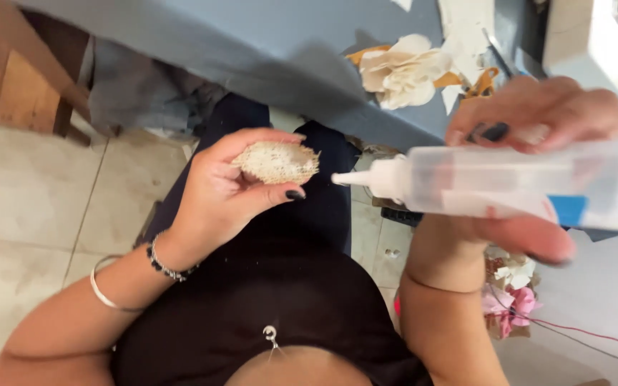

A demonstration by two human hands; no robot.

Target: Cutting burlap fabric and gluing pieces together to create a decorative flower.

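Left hand pinches a small burlap piece between thumb and fingers. Right hand is wrapped around a glue bottle, nozzle just beside the burlap (not touching). Risk: over-squeezing would likely drip glue onto fingers or lap.

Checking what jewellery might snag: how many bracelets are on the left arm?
2: a dark beaded bracelet at the wrist below the left hand, and a thin silver bangle lower on the forearm. Others may be hidden underneath.
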